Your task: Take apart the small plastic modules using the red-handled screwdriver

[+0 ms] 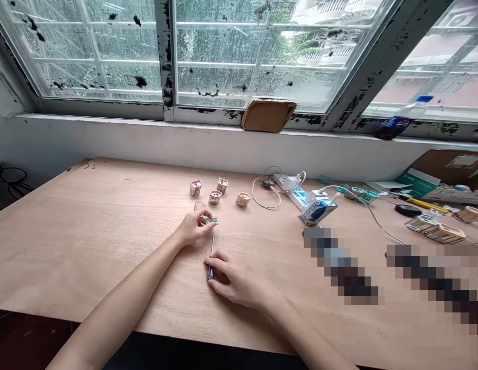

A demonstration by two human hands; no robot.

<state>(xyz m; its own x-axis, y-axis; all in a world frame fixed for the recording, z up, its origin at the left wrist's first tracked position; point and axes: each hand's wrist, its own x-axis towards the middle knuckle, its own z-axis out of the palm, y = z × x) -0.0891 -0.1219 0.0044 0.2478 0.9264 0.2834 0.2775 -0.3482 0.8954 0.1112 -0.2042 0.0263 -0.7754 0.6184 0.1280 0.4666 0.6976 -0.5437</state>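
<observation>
My left hand [193, 226] is closed on a small pale green piece [212, 220], too small to make out in detail. In my right hand [234, 280] is a screwdriver with a dark blue handle [210, 273]; its thin metal shaft points away from me, the tip just short of the green piece. Right behind my left fingers stands a small clear container [199, 205], partly hidden by them. Several small many-sided containers with patterned tops stand farther back: a pink-and-white one [195, 187], a second pink one [215, 197], a tan one [222, 185] and a pale orange one [244, 199].
A white power strip [296, 194] with plugs and cables lies near the wall, beside a blue-and-white carton [318, 208]. Farther right are green cups [368, 197], a black mouse [408, 210] and a cardboard box [450, 172]. A cola bottle [404, 121] leans at the window.
</observation>
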